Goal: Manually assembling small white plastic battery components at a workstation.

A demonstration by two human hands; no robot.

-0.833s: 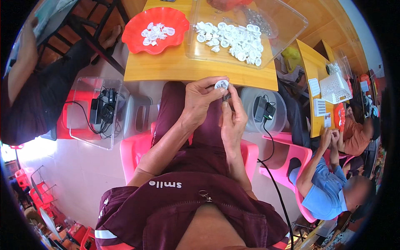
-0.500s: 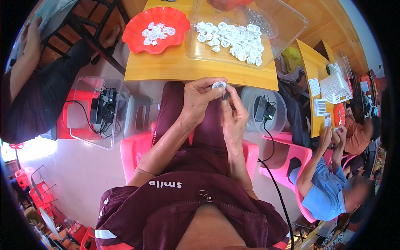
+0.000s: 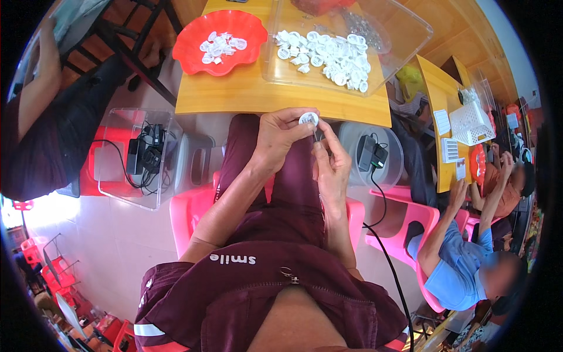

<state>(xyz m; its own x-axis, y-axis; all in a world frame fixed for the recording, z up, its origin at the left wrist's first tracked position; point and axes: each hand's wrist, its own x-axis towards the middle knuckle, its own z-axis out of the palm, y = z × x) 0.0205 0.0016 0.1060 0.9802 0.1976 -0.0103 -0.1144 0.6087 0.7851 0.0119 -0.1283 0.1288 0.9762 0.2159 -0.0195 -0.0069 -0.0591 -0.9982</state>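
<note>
In front of the near table edge, my left hand [image 3: 274,138] pinches a small round white plastic piece [image 3: 308,119] between thumb and fingers, its face turned up. My right hand [image 3: 333,170] is just beside it, the index fingertip at the piece's right edge and the thumb lower down. Something thin and tiny shows at the right fingertips, too small to name. On the wooden table [image 3: 234,103], similar white pieces [image 3: 346,61] lie heaped in a clear plastic tray [image 3: 404,38]. A red scalloped dish [image 3: 189,36] to the left holds a smaller heap of white pieces.
Below the table, clear bins [image 3: 107,176] hold black adapters and cables. A black cable [image 3: 390,264] runs down past my pink chair [image 3: 183,218]. A person in blue [image 3: 454,276] sits at another table [image 3: 434,97] on the right; another person's leg [image 3: 58,129] is at left.
The white piece has tilted so more of its face shows. My right hand has shifted very slightly to the right. At the other table, a person's hand has risen.
</note>
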